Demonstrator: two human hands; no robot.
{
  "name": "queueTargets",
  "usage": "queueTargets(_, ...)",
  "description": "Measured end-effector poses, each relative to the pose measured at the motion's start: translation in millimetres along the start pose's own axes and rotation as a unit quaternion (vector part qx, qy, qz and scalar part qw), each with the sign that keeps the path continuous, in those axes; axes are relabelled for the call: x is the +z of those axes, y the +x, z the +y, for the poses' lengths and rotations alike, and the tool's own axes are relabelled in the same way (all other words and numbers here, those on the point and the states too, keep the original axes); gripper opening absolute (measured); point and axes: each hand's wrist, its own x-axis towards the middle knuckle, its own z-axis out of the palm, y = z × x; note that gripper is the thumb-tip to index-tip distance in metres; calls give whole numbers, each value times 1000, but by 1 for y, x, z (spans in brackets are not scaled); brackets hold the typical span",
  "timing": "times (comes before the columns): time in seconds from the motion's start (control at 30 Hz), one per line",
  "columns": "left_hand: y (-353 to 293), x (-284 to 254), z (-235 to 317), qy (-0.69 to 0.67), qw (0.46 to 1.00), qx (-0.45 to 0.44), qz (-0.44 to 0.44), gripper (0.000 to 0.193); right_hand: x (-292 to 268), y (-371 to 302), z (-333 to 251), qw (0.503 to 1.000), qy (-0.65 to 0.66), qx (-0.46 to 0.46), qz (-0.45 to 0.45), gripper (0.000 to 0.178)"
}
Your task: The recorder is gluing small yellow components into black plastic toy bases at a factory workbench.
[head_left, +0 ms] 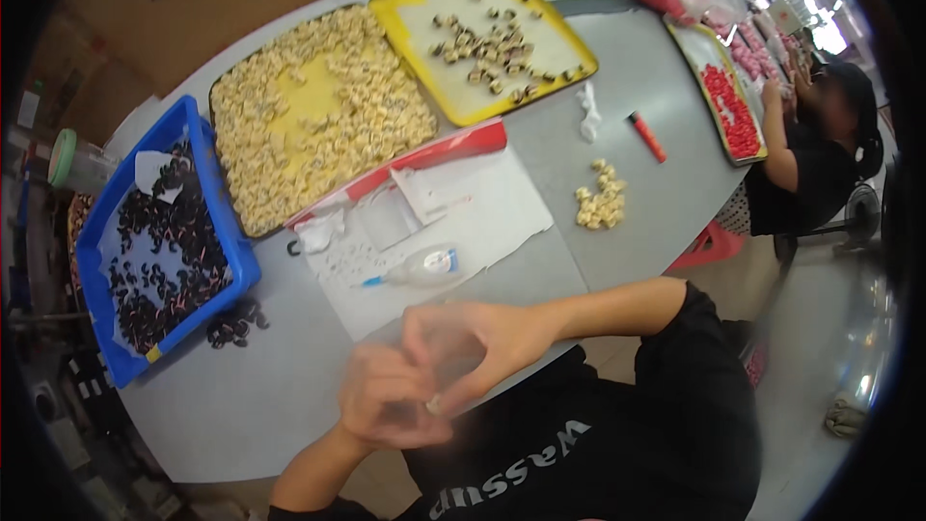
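Observation:
My left hand [386, 400] and my right hand [497, 342] meet close to my body, over the table's near edge, both blurred by motion. A small cream-coloured piece [433, 405] is pinched at the right fingertips, against the left hand. My left fingers are curled, and what they hold is hidden. Just beyond lies a white paper sheet [502, 198] with a clear blue-tipped glue bottle [424, 267] on its side. Right of the paper, a heap of cream pieces [601, 198] rests on the grey table [632, 241].
At left, a blue tray [159, 338] holds many black curved pieces, with a few black pieces [236, 323] beside it. Cream pieces fill a yellow tray [313, 101]; another yellow tray [564, 29] holds dark-and-cream ones. A red marker [647, 138] lies at right. A co-worker [820, 154] sits by red pieces [728, 111].

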Motion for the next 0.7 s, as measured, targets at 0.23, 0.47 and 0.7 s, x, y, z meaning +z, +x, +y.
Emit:
queueTargets(0.23,2,-2,3,18,1000,12,12,33,5,2,-4,1000,-29,1,-8,30)
queueTargets(0.47,2,0,3,33,998,33,37,31,3,3,-2,999,-38,6,-13,34)
queueTargets(0.7,3,2,2,31,998,13,50,34,2,2,1,1000,3,-15,-2,32)
